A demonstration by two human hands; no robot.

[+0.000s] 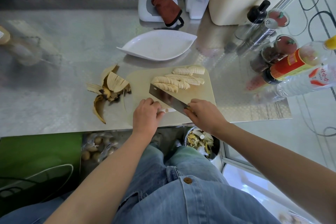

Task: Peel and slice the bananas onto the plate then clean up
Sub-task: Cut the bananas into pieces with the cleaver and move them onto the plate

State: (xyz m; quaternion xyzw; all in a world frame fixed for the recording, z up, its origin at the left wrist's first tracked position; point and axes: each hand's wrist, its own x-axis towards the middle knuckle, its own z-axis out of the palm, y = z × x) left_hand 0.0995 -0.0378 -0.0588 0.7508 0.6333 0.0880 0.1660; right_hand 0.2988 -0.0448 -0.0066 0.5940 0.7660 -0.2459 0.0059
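Steel desk [54, 100] viewed from the head camera. Spent banana peels [109, 87] lay on the bare metal just beside the left edge of the cutting board [203, 100], presumably set aside to keep the cutting surface free until clean-up. The left hand [145, 114] was curled over the last banana stub [169, 110], pinning it to the board, probably so that it could not roll under the blade. A white leaf-shaped plate [158, 45] stood behind the board and carried no slices; the transfer was judged not yet done. The cleaver [163, 96] slanted across the board's near half, its blade just beside the stub. Rows of banana slices [178, 80] lay on the far half, out of the blade's way. The right hand [203, 114] was clamped round the cleaver's handle, close to the blade, probably for control. A bin [201, 142] holding scraps stood under the desk edge. At far right, a red-labelled bottle [291, 65] and a clear bottle [312, 80] bore printed characters, too blurred to read.
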